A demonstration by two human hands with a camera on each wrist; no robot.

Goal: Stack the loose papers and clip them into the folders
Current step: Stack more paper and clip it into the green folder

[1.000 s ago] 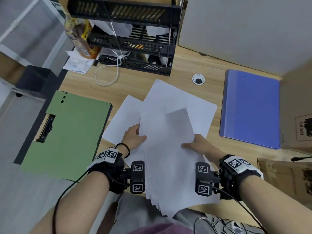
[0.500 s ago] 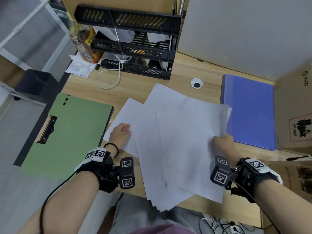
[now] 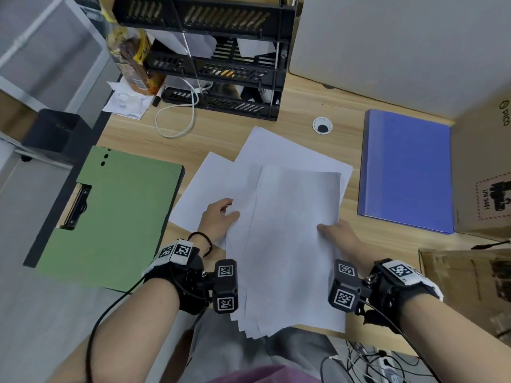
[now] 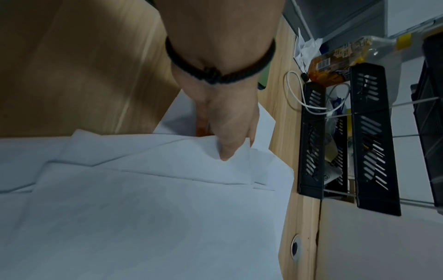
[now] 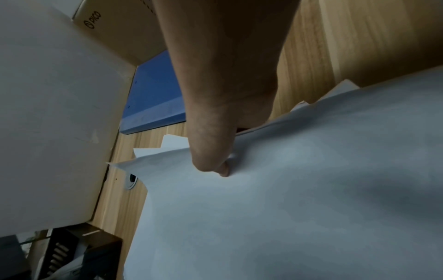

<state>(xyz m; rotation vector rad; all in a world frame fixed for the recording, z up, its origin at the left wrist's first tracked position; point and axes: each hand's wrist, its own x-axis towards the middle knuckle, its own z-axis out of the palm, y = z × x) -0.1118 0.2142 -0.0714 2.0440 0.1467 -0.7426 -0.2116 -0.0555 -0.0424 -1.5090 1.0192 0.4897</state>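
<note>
Left hand (image 3: 218,219) pinches the left edge of the loose papers (image 3: 287,244), thumb on top. Right hand (image 3: 338,234) pinches their right edge. Papers lie fanned on the desk (image 3: 301,106) between both hands. Green folder (image 3: 110,217) lies beyond the left hand, blue folder (image 3: 406,170) beyond the right.

Plain white matt paper in the loose sheets (image 3: 290,217) pinched between left hand (image 3: 218,219) and right hand (image 3: 338,234), smooth, slightly wavy at the edges. Pale wood-grain laminate on the desk (image 3: 221,134) beneath, with a low sheen. Left of the left hand, a matt green folder (image 3: 116,217) of smooth board with a dark metal clip (image 3: 76,208). Right of the right hand, a blue plastic folder (image 3: 406,172), faintly glossy. Beyond that, rough brown cardboard box (image 3: 481,172). Ahead of both hands, slotted black plastic trays (image 3: 221,70).
</note>
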